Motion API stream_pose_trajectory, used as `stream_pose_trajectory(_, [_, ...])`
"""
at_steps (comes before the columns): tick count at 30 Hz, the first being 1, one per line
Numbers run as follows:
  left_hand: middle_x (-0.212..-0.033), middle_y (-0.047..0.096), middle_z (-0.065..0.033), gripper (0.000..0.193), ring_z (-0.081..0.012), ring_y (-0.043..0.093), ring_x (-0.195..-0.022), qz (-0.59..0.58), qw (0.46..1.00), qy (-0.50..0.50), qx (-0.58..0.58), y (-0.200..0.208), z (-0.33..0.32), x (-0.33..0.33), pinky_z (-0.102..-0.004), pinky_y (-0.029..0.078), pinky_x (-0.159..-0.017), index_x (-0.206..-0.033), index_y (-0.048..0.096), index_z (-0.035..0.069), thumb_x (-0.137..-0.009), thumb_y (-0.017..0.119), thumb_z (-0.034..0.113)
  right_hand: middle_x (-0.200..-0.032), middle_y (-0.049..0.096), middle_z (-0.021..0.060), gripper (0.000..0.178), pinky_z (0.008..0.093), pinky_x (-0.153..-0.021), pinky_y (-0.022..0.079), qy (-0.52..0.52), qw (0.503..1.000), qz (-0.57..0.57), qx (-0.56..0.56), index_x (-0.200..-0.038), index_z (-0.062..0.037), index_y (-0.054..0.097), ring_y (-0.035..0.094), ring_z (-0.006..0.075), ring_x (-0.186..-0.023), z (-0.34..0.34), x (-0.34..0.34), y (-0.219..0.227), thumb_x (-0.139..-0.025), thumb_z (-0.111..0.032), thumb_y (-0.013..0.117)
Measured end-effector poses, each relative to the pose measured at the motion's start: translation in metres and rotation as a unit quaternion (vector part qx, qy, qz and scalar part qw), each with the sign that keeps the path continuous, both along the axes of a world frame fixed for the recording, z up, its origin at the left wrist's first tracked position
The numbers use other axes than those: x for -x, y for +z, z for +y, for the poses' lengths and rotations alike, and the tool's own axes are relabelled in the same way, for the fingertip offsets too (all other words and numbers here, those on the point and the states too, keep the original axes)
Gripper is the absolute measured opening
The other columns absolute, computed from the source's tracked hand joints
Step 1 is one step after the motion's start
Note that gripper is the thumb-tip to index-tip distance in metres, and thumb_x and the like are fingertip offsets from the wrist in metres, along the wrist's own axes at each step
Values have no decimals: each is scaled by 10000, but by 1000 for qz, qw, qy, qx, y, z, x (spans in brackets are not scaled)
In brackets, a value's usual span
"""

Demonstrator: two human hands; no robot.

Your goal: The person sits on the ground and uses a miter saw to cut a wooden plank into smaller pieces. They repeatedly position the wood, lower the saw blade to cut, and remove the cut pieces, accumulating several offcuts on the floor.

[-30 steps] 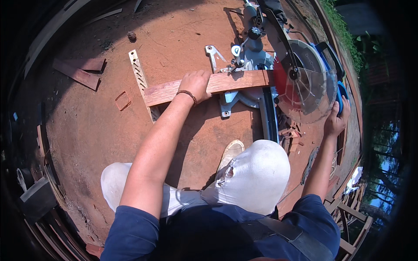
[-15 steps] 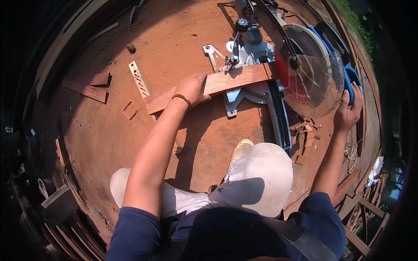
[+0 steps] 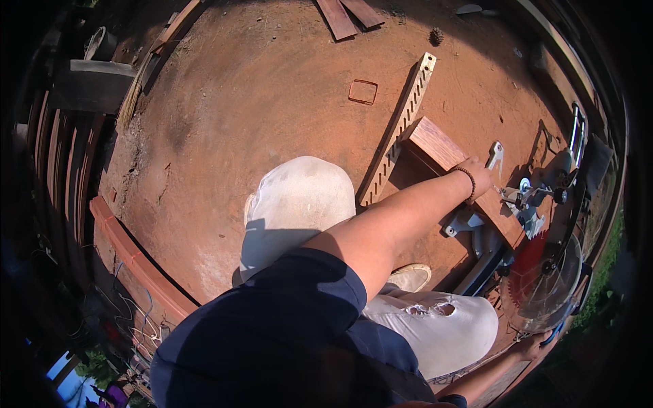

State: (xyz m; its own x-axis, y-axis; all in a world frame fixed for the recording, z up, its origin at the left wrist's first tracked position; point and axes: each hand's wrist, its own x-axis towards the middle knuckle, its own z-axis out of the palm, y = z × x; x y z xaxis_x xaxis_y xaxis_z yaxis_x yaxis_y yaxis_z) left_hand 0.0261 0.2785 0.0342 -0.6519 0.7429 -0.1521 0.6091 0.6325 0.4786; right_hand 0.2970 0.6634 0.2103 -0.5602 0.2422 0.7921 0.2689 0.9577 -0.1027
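My left hand (image 3: pixel 478 177) is closed over a reddish-brown wooden board (image 3: pixel 439 144), about midway along it. The board lies across the base of a mitre saw (image 3: pixel 486 248), and one end reaches close to the saw's red toothed blade (image 3: pixel 527 265). Around the blade is a clear guard (image 3: pixel 563 285). At the lower right, my right hand (image 3: pixel 532 347) grips the saw's blue handle (image 3: pixel 556 333); its fingers are partly hidden near the rim of the picture. The board's other end is beside a pale slotted wooden strip (image 3: pixel 398 136).
A thin reddish rectangular loop (image 3: pixel 363 92) lies on the brown earth floor (image 3: pixel 224 115). Two brown offcuts (image 3: pixel 337 19) are at the top. Long stacked boards (image 3: pixel 139 258) and cables (image 3: pixel 139 319) are at the left. A pine cone (image 3: pixel 436 36) lies beyond the strip.
The view has swung to the left, so the saw, board and both hands now appear farther right in the picture. My hands have kept their holds on the board and the handle.
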Motion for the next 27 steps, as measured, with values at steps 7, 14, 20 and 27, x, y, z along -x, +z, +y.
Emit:
stream_pose_trajectory(7, [-1212,673,-78,504,-253,601,-1187,33,998,34,-33,-8,16,-5,-411,403,-1010,-1182,672,113,-722,825,249,-1154,691,170,405,379,-940,488,-75,994,-5,82,-1154,39,670,638,299,-1046,8,-7,5,-965,-318,652])
stream_pose_trajectory(14, [-1229,626,-117,708,-282,562,-1205,25,998,23,-44,8,-9,3,-411,403,-1037,-1335,535,105,-715,820,295,-1274,630,188,384,429,-1088,383,-26,999,-13,41,-1226,35,628,537,357,-1253,-13,17,5,-984,-261,593])
stream_pose_trajectory(20, [-1245,617,-132,709,-301,551,-1219,31,999,0,-7,14,1,-5,-427,386,-1072,-1306,552,85,-701,842,314,-1265,637,176,337,471,-1120,345,-44,999,20,3,-1178,15,655,513,367,-1285,-23,6,1,-963,-241,608])
stream_pose_trajectory(27, [-1218,638,-168,718,-357,565,-1176,31,998,15,-56,13,-4,-2,-442,422,-1044,-1262,588,55,-650,884,287,-1233,658,167,318,481,-1108,358,-20,999,43,-3,-1156,-2,669,518,377,-1277,-35,14,5,-940,-233,636])
